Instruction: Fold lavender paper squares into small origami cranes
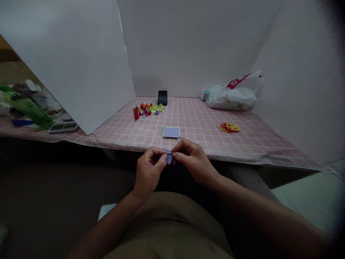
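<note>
A small folded purple paper (169,158) is held in front of the table's near edge. My left hand (150,168) pinches its left side between thumb and forefinger. On its right side, my right hand (194,160) grips it with thumb and fingertips. Just beyond my hands, a stack of paper squares (171,132) lies on the table, purple on top with yellow showing at its edge. Farther back to the left is a pile of small folded paper pieces (142,110) in red, orange, yellow and purple.
On the pink checked table (194,122) stands a dark phone (162,98) against the back panel. A white plastic bag (233,98) is at the back right, with red and yellow cut-outs (229,127) nearer. Left of the side panel lie a green bottle (29,108) and a scale (63,127).
</note>
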`<state>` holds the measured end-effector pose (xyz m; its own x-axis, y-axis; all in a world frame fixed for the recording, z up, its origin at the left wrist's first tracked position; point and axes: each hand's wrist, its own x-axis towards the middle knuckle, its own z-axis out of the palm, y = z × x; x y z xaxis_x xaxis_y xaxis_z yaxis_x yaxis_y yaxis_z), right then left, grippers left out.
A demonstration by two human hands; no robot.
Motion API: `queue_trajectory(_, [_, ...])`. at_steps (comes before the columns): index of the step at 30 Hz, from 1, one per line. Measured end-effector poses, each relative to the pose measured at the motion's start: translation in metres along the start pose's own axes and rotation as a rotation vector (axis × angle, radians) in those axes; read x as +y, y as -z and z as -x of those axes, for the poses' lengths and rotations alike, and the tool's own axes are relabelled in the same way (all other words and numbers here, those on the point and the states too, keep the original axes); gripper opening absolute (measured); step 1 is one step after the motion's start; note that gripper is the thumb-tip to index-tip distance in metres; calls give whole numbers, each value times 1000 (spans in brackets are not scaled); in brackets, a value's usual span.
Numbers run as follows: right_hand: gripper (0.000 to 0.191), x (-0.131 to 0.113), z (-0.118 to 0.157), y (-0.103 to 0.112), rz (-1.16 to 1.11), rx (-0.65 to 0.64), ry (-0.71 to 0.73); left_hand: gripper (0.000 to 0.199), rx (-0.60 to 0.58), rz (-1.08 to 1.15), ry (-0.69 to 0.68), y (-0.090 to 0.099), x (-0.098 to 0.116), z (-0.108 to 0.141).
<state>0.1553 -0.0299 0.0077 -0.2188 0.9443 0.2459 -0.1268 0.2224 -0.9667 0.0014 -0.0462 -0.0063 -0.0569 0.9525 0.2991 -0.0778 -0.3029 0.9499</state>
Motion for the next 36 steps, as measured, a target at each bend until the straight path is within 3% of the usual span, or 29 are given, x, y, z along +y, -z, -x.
queue_trajectory(5, [10,-1,-2,5,-38,1,-38,7,17,-25,-16,2,-3,-1])
queue_trajectory(11, [21,-1,-2,5,39,-175,-71,8,-21,-43,-14,3,-4,-1])
queue_trajectory(17, [16,5,-1,5,136,-147,34,8,-64,-19,21,2,-2,-1])
queue_trajectory(24, [15,3,-2,7,181,-110,9,14,-116,142,133,7,-8,-2])
queue_trajectory(33, [18,3,-1,5,177,30,54,28,-89,239,103,-1,-8,3])
queue_trajectory(36, [16,3,0,3,158,35,60,24,-62,214,88,-5,-5,5])
